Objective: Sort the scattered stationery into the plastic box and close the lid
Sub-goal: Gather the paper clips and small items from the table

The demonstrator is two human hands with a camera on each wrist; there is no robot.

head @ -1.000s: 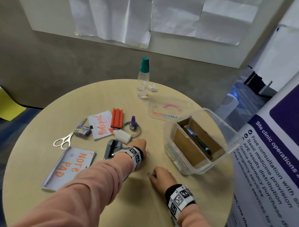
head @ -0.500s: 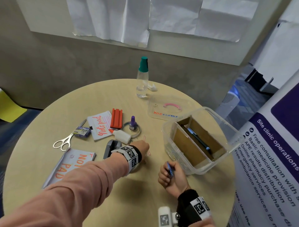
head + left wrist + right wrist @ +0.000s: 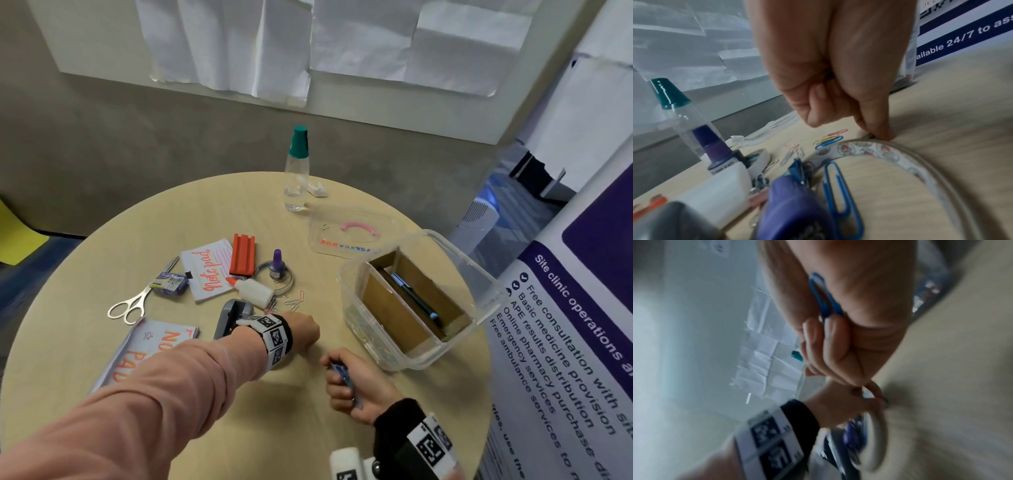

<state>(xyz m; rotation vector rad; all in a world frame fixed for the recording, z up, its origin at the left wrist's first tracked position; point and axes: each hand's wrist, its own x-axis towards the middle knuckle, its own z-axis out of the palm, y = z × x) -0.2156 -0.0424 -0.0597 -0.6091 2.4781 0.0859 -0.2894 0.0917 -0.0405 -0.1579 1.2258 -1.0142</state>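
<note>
A clear plastic box [image 3: 486,281] with cardboard dividers stands at the table's right, with a dark pen [image 3: 414,298] in one slot. Its lid [image 3: 349,233] lies flat behind it. My left hand [image 3: 305,332] is curled beside several loose paper clips [image 3: 293,301]. In the left wrist view one fingertip [image 3: 884,136] presses a thin grey clip [image 3: 869,135] onto the table; the inside of the fist is hidden. My right hand [image 3: 352,383], just left of the box's near corner, grips a blue paper clip [image 3: 822,296] in its fist.
Scissors [image 3: 128,306], a staples box [image 3: 169,282], two note pads [image 3: 209,270], a red holder [image 3: 243,254], glue [image 3: 255,291], a purple ink bottle [image 3: 276,263], a tape ring [image 3: 879,149] and a grey stapler [image 3: 231,317] lie left of centre. A water bottle [image 3: 296,171] stands at the back. A banner [image 3: 565,342] borders the right.
My right hand lifted off the table, turned palm-up and now grips a blue clip. The left hand stayed at the paper clips, shifting slightly toward me.
</note>
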